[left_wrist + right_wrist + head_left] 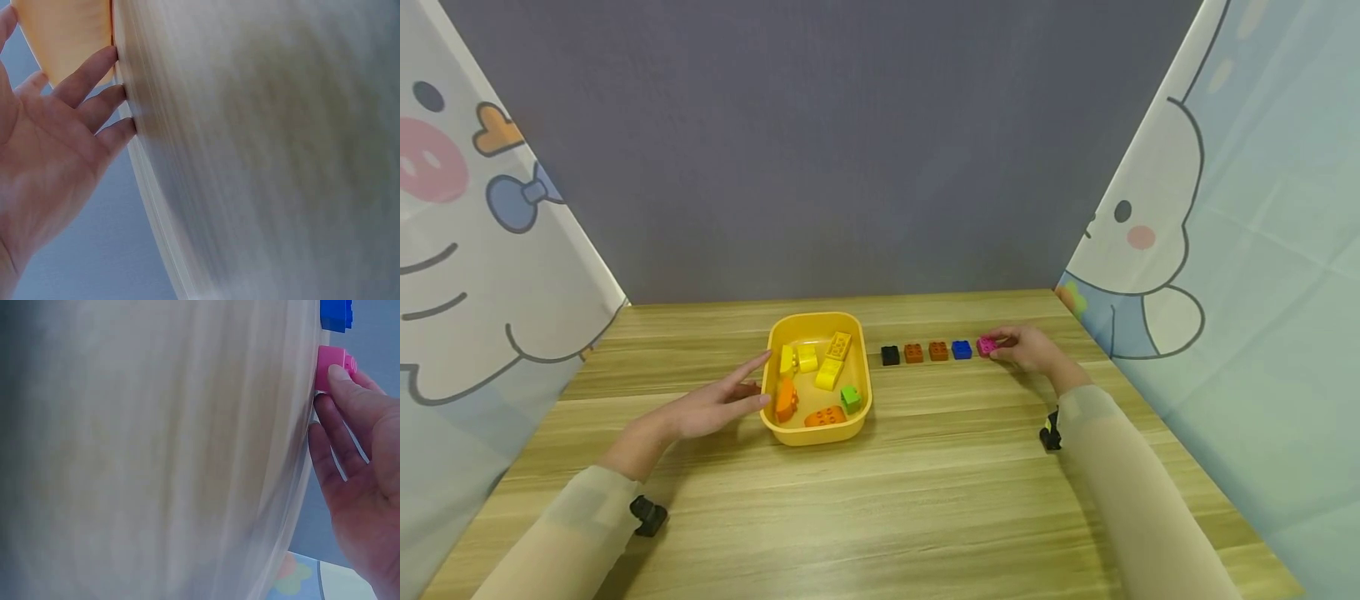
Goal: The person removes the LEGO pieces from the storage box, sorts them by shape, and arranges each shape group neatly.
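Observation:
My right hand pinches a pink toy brick at the right end of a row on the table. In the right wrist view the thumb lies against the pink brick, which stands on the wood. Left of it in the row are a blue brick, two brown-orange bricks and a black brick. My left hand is spread at the left side of a yellow tub, its fingertips at the rim. The left wrist view shows fingers touching the table beside the tub.
Inside the tub lie several yellow bricks, two orange pieces and a green brick. A dark grey panel rises behind the wooden table. Printed cloths hang at both sides.

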### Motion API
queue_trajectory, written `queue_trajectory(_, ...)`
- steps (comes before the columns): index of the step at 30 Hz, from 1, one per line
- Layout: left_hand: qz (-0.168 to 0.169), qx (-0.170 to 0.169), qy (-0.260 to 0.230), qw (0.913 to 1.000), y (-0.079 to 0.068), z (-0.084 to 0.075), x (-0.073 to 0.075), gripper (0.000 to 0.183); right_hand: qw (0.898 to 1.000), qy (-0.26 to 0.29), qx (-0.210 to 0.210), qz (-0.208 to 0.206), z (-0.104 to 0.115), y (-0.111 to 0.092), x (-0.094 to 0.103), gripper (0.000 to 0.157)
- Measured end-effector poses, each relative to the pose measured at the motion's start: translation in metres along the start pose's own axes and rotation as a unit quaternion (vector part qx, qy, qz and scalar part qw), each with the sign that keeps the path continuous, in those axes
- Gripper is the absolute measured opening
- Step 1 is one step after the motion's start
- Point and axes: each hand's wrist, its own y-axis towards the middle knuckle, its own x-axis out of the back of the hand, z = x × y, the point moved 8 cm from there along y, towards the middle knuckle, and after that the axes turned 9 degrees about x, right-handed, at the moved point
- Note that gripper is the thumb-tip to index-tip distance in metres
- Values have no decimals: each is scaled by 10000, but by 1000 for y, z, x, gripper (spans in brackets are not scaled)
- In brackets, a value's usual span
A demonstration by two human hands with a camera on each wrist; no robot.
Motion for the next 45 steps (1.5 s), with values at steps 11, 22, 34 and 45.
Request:
queue_trajectory(11, -71, 3, 63, 10000, 0, -2, 0, 86, 9999, -87, 69, -29, -2, 0, 0, 44)
queue_trajectory(22, -84, -69, 72, 9999, 0, -2, 0, 84, 10000, -87, 25, 28, 1, 0, 1, 45)
queue_trajectory(34, -40, -83, 30, 10000, 1, 0, -1, 85, 9997, 228, -32, -114, 0, -5, 10, 60)
queue_trajectory(45, -24, -5, -18, 10000, 1, 1, 0, 85, 9960, 419, 638, -458, 57, 1, 18, 47)
